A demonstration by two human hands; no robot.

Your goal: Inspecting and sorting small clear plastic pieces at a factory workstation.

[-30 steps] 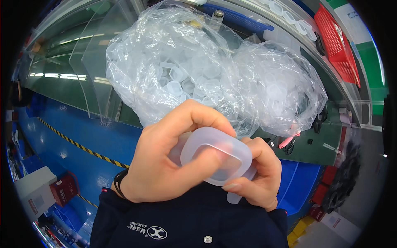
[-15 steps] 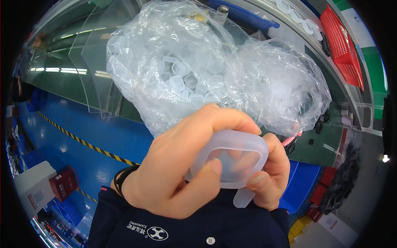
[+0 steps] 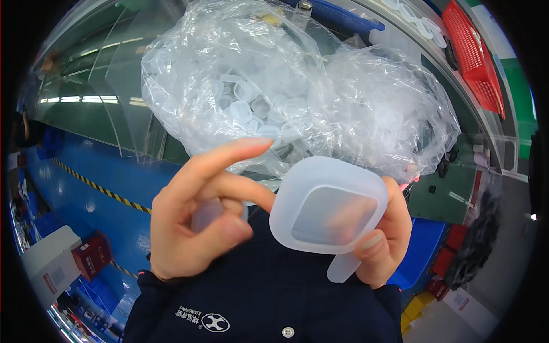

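Pinched at its right edge, a frosted translucent rounded-square silicone piece is in my right hand, thumb in front and fingers behind. A clear squarish window fills its middle, and a small translucent tab sticks out below it near my thumb. My left hand has its lower fingers curled round another translucent piece, mostly hidden in the palm. Its index finger stretches up and right, while another fingertip reaches the left edge of the squarish piece.
Beyond my hands, a big clear plastic bag holds many similar translucent pieces. A second filled bag sits to its right. A red perforated basket and a blue basket stand farther back. Clear panels rise at the left.
My left hand has moved left off the front of the squarish piece, its index finger straightening. A second translucent piece now shows in its palm. The squarish piece shows more fully in my right hand.
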